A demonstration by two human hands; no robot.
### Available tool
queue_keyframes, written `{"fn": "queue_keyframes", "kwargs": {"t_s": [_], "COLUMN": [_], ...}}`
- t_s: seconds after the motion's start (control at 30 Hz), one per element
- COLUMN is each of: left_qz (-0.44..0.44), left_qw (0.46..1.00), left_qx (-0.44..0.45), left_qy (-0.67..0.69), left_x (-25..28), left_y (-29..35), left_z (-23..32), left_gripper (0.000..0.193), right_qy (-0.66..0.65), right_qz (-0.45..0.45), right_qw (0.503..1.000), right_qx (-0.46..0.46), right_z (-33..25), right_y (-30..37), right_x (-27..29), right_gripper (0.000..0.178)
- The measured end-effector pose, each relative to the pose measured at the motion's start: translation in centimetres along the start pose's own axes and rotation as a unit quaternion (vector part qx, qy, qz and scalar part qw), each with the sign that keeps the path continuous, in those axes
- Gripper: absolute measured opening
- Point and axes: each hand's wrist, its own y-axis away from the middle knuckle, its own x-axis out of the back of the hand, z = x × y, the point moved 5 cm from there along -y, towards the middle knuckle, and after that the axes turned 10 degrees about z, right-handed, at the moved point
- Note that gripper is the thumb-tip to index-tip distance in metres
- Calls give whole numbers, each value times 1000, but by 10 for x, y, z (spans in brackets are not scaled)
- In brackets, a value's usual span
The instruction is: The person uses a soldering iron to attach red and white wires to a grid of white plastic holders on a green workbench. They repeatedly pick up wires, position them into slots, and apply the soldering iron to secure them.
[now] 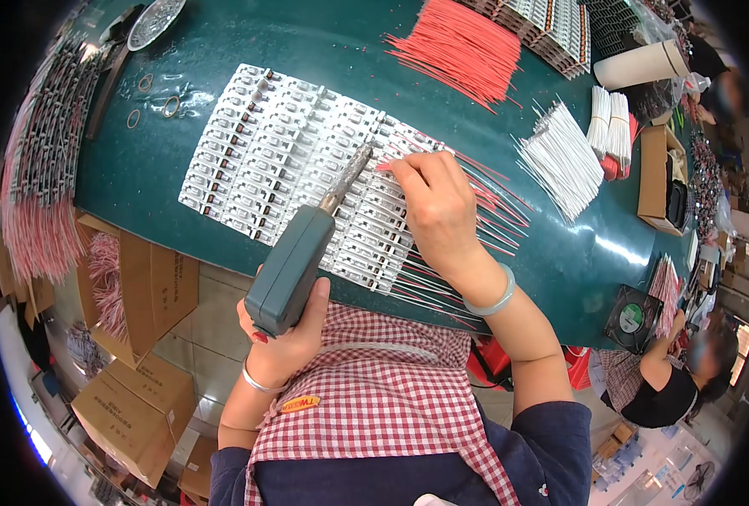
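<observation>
In my left hand (294,325) is a dark green soldering gun (294,261), my fingers wrapped round its body. Its metal tip reaches up and right to the upper right part of a white panel of small repeated parts (256,160). Close beside the tip, my right hand (437,198) pinches a red wire (384,167) against the panel; the fingertips partly hide it. Red and white wires (425,291) stick out from the panel's right side, some passing under my right hand and wrist.
A pile of red wires (459,51) lies at the back, with white wires (562,160) to its right. Wired strips (45,169) stack along the left table edge. A small fan (633,318) sits at right, near a co-worker (665,371). Cardboard boxes (138,413) stand below left.
</observation>
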Motion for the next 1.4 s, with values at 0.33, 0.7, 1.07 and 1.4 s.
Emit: {"fn": "queue_keyframes", "kwargs": {"t_s": [0.33,0.7,1.07,1.4], "left_qz": [0,-34,-44,-29], "left_qw": [1000,999,999,999], "left_qx": [-24,-5,11,-15], "left_qy": [-8,2,1,-16], "left_x": [3,-1,0,7], "left_y": [6,3,4,7], "left_z": [-3,1,-5,-3], "left_gripper": [13,16,17,15], "right_qy": [-27,-14,-4,0], "right_qz": [16,5,-4,-1], "right_qw": [1000,1000,1000,1000], "right_qx": [-5,-2,6,3], "right_z": [-7,-7,-8,-8], "right_y": [5,5,3,3], "right_x": [5,3,3,2], "right_gripper": [24,25,23,20]}}
